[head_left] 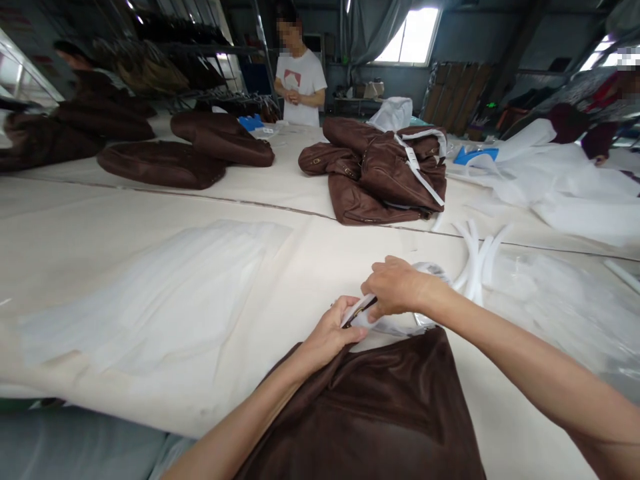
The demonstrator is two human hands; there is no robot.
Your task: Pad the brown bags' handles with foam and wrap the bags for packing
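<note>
A dark brown bag (385,407) lies on the table close to my body, its upper edge turned away from me. At that edge my left hand (333,333) pinches a narrow dark strap (359,312) with gold-coloured metal on it, and thin white wrapping lies around the strap. My right hand (395,287) closes on the strap's far end, its fingertips partly hidden. White wrapping material (395,325) shows at the bag's opening below my right hand. Under my left forearm, part of the bag is covered.
Left of the bag lies a stack of thin white sheets (165,287). White foam strips (477,257) and clear plastic bags (555,307) are on the right. Several brown bags (385,170) lie across the table's seam. A person (303,77) stands beyond; others are at both sides.
</note>
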